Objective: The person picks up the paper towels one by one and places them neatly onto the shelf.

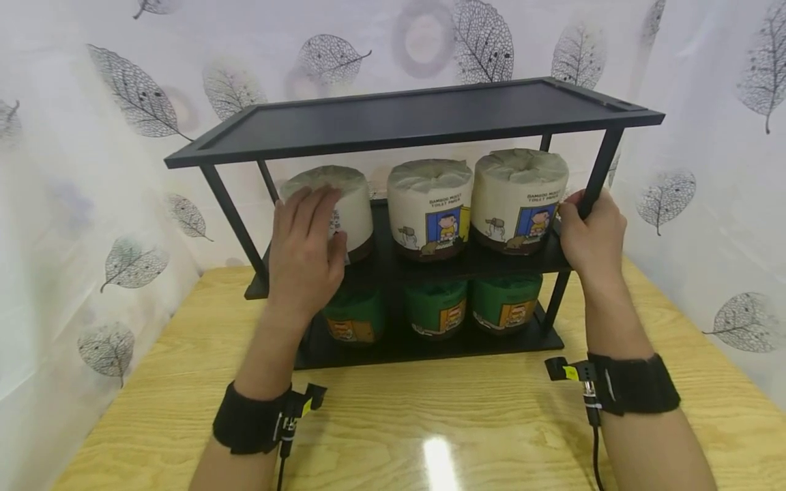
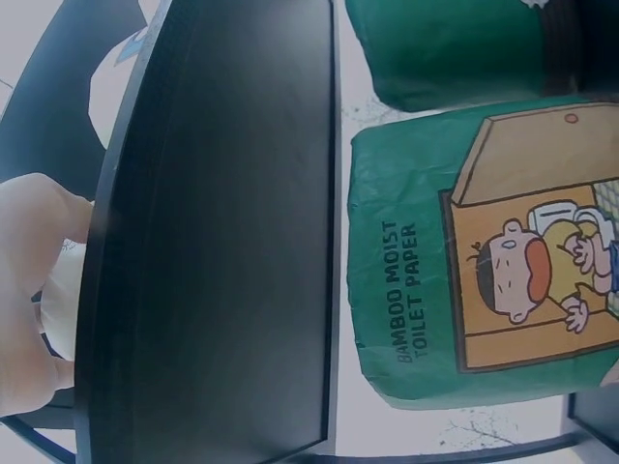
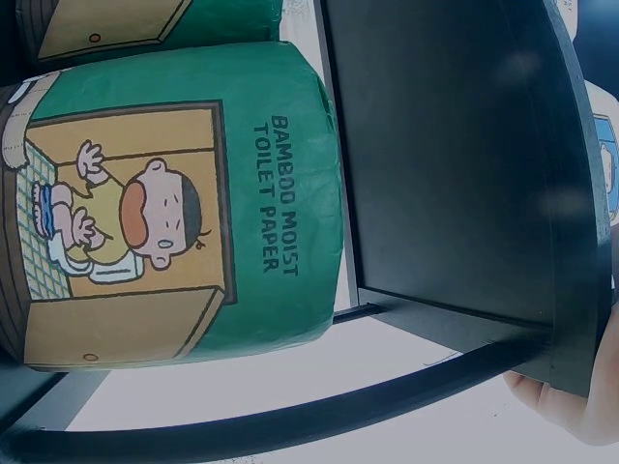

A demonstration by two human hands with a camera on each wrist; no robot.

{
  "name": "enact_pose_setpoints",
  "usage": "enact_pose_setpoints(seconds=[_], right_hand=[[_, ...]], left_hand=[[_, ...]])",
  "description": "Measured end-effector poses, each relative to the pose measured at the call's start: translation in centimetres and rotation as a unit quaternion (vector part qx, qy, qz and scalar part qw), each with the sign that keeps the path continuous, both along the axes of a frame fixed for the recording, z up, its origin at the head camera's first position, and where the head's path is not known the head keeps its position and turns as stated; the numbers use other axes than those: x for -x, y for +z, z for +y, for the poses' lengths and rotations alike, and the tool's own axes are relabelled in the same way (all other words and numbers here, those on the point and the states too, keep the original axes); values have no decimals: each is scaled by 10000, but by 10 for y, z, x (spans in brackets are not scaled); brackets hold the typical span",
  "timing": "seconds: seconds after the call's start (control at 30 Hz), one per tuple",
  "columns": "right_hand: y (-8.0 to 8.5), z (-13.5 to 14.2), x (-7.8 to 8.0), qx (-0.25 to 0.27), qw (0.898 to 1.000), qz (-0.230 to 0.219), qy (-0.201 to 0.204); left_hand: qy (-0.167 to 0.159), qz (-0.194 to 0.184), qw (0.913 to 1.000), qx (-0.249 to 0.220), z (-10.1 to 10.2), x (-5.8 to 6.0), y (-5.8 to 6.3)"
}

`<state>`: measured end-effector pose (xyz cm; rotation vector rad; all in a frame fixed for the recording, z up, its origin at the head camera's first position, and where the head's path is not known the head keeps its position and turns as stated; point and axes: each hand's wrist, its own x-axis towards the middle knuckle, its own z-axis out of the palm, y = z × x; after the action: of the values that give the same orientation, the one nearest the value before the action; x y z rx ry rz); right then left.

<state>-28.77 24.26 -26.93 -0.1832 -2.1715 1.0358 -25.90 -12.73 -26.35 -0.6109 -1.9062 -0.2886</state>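
Note:
A black tiered rack (image 1: 405, 123) holds wrapped toilet paper rolls on two levels. My left hand (image 1: 303, 252) reaches under the top board and lays its fairly straight fingers against the left white roll (image 1: 359, 221), thumb spread to the right. My right hand (image 1: 592, 235) grips the rack at its front right post, by the end of the middle shelf. In the right wrist view, fingers (image 3: 551, 401) show at the shelf's corner. Beside this hand stands the right white roll (image 1: 522, 198), with the middle white roll (image 1: 430, 211) to its left.
Green rolls (image 1: 436, 307) stand on the bottom shelf (image 1: 393, 353), below the white ones. The rack rests on a wood-grain table (image 1: 467, 409). Behind hangs a pale curtain (image 1: 381, 27) with leaf prints. Both wrists wear black straps (image 1: 641, 385) with cabled cameras.

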Motion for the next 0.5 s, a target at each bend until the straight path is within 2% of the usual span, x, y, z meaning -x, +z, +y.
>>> enact_pose_setpoints(seconds=[0.23,0.5], right_hand=[[-2,0,0,11,10000,49,16],[-2,0,0,10,10000,46,-15]], left_hand=[[20,-108,9999,7,-2,0,0],[45,-436,9990,116,-5,-1,1]])
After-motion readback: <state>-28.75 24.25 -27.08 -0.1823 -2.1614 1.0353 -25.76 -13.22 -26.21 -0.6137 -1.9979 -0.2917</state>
